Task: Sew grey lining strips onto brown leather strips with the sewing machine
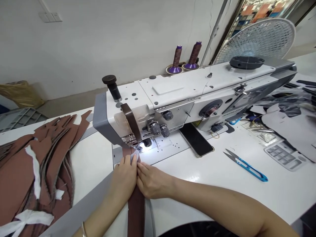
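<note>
A long reddish-brown strip of material (136, 214) runs from the table's front edge up to the lit needle area of a white sewing machine (172, 89). My left hand (125, 172) lies on the strip just in front of the presser foot (138, 148), fingers bent and pressed down on it. Beside it, my right hand (153, 179) pinches the strip's right edge between thumb and fingers. A small whitish piece (134, 154) shows at the left fingertips; what it is I cannot make out.
Stacked brown cut pieces (54, 158) tied with white strips lie at left. Blue-handled thread snips (247, 166), a black phone (197, 140) and a clear plastic case (283, 154) lie at right. Two thread spools (177, 59) and a fan (259, 41) stand behind.
</note>
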Motion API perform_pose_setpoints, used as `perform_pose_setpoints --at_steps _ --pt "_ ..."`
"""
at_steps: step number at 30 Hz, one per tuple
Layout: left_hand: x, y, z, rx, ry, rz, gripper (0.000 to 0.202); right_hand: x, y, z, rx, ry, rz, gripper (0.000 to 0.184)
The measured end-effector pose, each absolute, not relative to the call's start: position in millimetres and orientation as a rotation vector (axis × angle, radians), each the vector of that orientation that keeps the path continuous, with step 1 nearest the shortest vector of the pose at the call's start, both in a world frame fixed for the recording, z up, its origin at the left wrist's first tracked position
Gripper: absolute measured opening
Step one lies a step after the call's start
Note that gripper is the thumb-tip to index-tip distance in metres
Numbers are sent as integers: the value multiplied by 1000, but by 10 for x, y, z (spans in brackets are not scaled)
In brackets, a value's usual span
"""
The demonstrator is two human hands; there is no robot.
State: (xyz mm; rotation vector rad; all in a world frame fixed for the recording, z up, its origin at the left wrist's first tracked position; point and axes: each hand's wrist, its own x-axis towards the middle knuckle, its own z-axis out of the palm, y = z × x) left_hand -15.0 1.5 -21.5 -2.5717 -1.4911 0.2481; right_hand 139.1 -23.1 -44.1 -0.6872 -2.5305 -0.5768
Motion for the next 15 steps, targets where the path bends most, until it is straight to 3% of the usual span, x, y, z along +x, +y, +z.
perform_pose_setpoints --at_steps 15 --pt "38 179 -90 -2605 -1528 283 37 1485 -124 -429 -765 -2560 -598 22"
